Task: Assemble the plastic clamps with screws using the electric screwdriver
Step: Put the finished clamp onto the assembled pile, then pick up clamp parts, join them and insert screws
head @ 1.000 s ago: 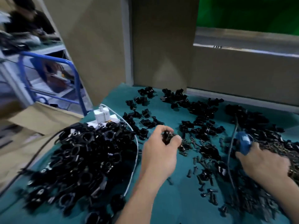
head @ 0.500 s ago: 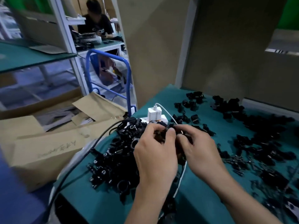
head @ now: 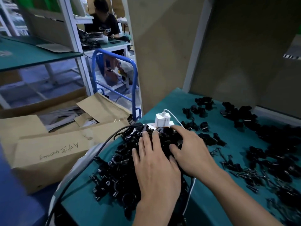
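We rest our left hand (head: 156,170) and right hand (head: 192,154) on the heap of clamps (head: 114,173).
The green table (head: 91,212) bears the heap, with a cardboard box (head: 48,147) to its left. Both hands lie spread on top, released, gripping nothing. A white charger (head: 161,119) stands just behind the heap, and screws (head: 249,172) lie to its right.

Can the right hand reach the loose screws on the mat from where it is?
Probably yes. The right hand rests on the clamp pile, and the loose screws lie on the mat to its right, with only scattered clamps between.
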Motion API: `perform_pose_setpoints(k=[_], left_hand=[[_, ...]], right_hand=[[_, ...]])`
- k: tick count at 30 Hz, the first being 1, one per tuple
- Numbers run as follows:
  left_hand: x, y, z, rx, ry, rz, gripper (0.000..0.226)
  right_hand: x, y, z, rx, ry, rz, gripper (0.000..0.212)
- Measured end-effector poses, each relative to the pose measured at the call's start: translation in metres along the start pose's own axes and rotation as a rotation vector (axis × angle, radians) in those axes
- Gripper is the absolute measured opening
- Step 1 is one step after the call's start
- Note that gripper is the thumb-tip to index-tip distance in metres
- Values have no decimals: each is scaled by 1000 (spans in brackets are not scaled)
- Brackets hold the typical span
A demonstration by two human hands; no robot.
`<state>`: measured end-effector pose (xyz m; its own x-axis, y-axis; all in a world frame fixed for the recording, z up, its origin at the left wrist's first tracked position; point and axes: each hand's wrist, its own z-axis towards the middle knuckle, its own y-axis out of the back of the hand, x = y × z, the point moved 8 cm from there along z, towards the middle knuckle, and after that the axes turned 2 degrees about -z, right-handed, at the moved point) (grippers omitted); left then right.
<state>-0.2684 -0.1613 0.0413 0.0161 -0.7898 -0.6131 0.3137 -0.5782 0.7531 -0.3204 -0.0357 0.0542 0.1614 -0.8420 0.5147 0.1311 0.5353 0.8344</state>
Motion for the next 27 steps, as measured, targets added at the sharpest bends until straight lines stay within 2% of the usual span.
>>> perform_pose_setpoints(k=[3, 8, 12, 17, 20, 24, 27], left_hand=[[-4, 1, 1, 0, -8, -14, 78], [-6, 3, 6, -4, 26, -27, 77], [-6, 9, 10, -47, 53, -23, 75], [-17, 8, 12, -58, 30, -36, 73], [-36, 2, 6, -42, -23, -57, 71], [-68, -8, -6, -6, -132, -128, 60], [-91, -25, -21, 80, -209, -176, 56]], right_hand=[[-5, 1, 6, 46, -41, 128, 53], [-7, 3, 22, 150, -106, 149, 27], [-17, 11, 31, 185, -160, 258, 17], [-34, 15, 27, 206, -159, 121, 23], [-44, 15, 23, 221, -181, 144, 26], [-73, 40, 11, 105, -256, 292, 27], [-111, 65, -8, 49, -338, 313, 27]])
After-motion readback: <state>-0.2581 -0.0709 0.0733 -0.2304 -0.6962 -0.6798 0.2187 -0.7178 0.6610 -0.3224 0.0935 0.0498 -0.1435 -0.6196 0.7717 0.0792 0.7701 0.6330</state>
